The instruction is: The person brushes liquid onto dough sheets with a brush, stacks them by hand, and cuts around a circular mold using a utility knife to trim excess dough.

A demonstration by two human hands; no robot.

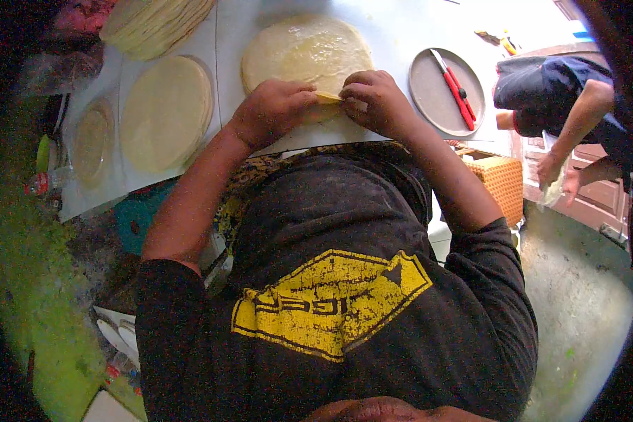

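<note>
A round, pale sheet of dough (306, 53) with a wet, shiny top lies on the white table (228, 42). At its near edge, my left hand (278, 105) and my right hand (373, 102) pinch a small yellowish folded piece (328, 98) between them. The fingers of both hands are curled round its two ends. To the right of my right hand sits a grey round plate (429, 88) with a red-handled knife (457, 91) lying across it.
Flat dough rounds (165, 112) lie at the left, with a taller stack (155, 24) behind them and a clear round lid or dish (93, 143) beside. At the right, another person (577, 91) bends over, holding something pale, near a woven orange basket (499, 184).
</note>
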